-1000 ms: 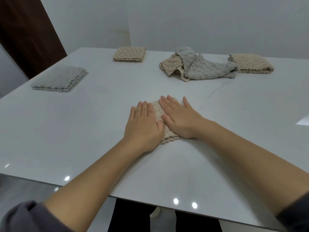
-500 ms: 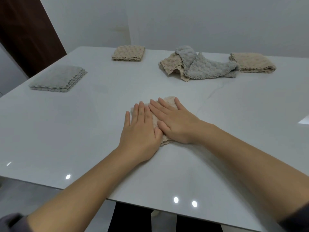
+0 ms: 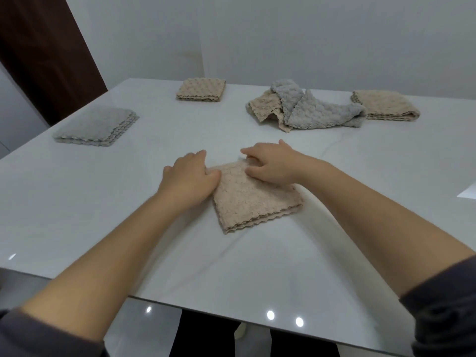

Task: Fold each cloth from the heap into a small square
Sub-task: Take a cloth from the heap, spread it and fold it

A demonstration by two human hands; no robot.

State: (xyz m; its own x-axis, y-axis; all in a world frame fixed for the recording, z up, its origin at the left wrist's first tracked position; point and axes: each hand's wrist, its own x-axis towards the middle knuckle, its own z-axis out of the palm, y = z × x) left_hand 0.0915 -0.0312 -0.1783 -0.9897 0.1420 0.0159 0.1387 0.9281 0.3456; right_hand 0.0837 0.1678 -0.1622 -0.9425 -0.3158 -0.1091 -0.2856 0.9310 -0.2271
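Visitor: Stacks first, starting from your left. Why is the grey stack (image 3: 96, 126) parked out there?

Me: It's finished work, I'd say. It's squared up and set well apart from where I fold, so nothing drags it open. The beige square (image 3: 201, 89) near the far edge of the bench (image 3: 77, 215) is out of the way for the same reason.

Visitor: And your hands?

Me: My left hand (image 3: 189, 176) is at the left edge of the pink-beige cloth (image 3: 255, 197). That cloth lies flat on the middle of the bench, straight in front of me. It's already folded into layers, and the scalloped edges are stacked on the near side. The fingers (image 3: 199, 154) curl down over the edge and the thumb lies on top, so I have it nipped there. My right hand (image 3: 270, 163) has the far corner, fingers bent round it and thumb pressing down. Holding it on two sides stops the layers sliding, whether I lift it or just true it up.

Visitor: Is that one done?

Me: It looks small and square enough to me. I'd judge it wants carrying off to a pile. Beyond my right hand is the heap (image 3: 304, 109), a beige cloth and a grey one tangled together and not yet folded. Furthest right, just beside the heap, sits another folded beige pile (image 3: 385, 105).
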